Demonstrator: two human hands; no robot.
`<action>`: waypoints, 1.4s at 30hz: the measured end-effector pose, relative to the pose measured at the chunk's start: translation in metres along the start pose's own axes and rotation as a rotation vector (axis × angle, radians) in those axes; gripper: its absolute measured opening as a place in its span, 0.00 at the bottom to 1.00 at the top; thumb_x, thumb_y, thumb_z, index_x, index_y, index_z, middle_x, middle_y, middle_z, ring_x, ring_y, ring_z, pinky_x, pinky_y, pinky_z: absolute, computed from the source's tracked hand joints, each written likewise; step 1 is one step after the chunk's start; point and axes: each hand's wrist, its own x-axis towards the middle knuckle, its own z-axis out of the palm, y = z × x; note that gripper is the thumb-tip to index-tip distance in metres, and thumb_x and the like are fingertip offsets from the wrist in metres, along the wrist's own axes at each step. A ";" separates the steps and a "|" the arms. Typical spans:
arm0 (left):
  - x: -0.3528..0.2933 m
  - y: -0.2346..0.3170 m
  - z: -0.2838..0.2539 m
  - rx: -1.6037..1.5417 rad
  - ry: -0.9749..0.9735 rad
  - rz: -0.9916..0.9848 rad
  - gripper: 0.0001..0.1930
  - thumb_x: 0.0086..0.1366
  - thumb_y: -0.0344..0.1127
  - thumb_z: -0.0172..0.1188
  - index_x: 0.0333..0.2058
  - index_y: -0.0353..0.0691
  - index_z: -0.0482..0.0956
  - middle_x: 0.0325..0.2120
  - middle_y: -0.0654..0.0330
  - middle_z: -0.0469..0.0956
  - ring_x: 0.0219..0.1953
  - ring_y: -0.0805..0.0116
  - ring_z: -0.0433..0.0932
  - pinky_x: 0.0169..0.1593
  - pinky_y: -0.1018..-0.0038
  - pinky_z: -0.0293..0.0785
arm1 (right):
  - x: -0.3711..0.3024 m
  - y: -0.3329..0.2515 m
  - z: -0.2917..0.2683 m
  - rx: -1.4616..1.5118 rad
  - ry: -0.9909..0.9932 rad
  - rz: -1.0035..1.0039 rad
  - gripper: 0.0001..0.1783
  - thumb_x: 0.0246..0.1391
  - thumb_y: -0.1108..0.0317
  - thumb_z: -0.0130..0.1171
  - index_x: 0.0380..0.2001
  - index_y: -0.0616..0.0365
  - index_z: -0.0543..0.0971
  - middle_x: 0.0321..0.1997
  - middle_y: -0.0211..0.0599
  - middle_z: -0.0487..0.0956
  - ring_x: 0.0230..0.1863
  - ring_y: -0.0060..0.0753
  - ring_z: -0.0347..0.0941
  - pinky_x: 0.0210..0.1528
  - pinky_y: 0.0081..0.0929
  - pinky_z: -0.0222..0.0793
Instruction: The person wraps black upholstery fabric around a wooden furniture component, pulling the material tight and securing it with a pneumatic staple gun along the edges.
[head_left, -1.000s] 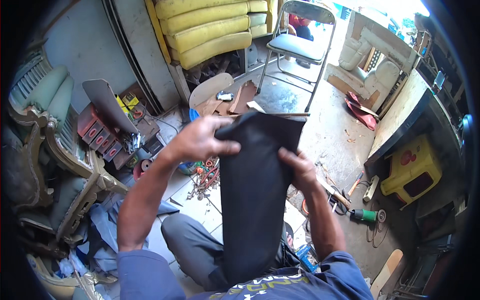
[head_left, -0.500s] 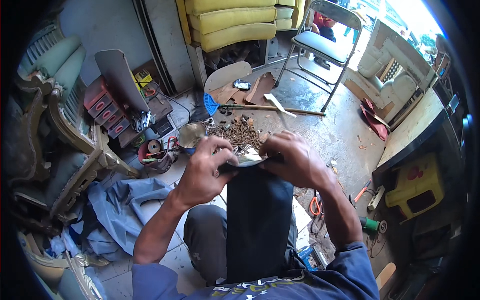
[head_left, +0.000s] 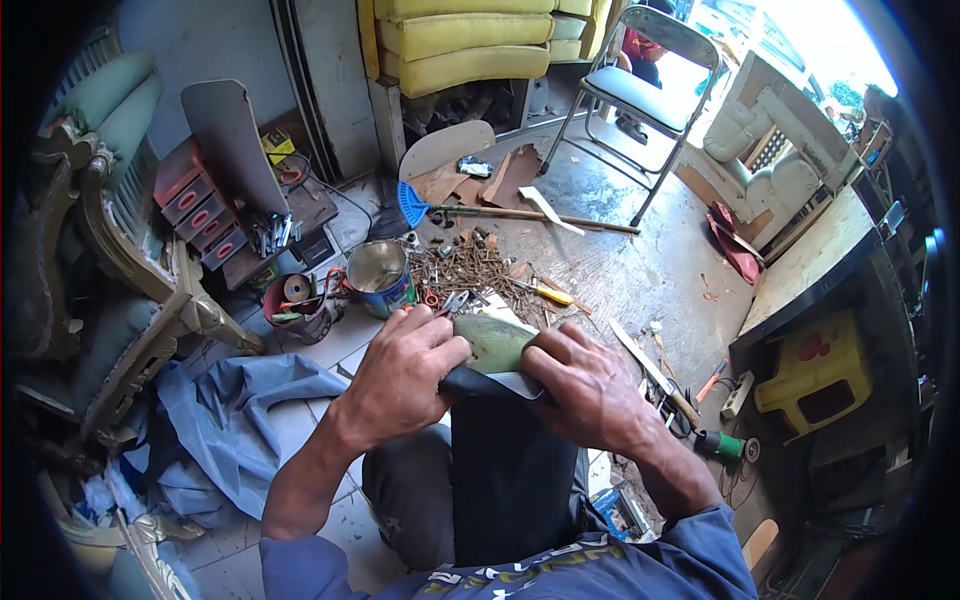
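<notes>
A long black cover of fabric or vinyl (head_left: 512, 470) runs from my lap to my hands, its far edge lifted and curled. Fingers of my left hand (head_left: 402, 375) are closed on that edge at its left corner. At the opposite corner my right hand (head_left: 592, 388) pinches the edge too. Between both hands a rounded, pale green-yellow piece (head_left: 492, 342) shows just beyond the black edge; its material I cannot make out. What lies under the cover is hidden. My knees are beneath it.
Beyond my hands lie a heap of screws or nails (head_left: 470, 275), a metal can (head_left: 378, 272), a yellow-handled screwdriver (head_left: 553, 295) and a long knife (head_left: 655, 375). Grey-blue cloth (head_left: 235, 420) is at left, a green power tool (head_left: 722, 445) at right. Farther off stands a folding chair (head_left: 640, 90).
Both hands have come nearer to me and lower. The black edge is folded back, so more of the pale green-yellow piece shows. The knife and screwdriver have come into sight.
</notes>
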 end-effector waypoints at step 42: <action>0.000 0.036 0.024 0.099 0.038 0.021 0.34 0.55 0.23 0.59 0.65 0.30 0.72 0.56 0.45 0.73 0.60 0.44 0.73 0.66 0.53 0.70 | -0.019 -0.018 0.015 -0.105 0.201 0.093 0.38 0.41 0.74 0.62 0.61 0.71 0.76 0.53 0.47 0.77 0.52 0.48 0.75 0.56 0.44 0.76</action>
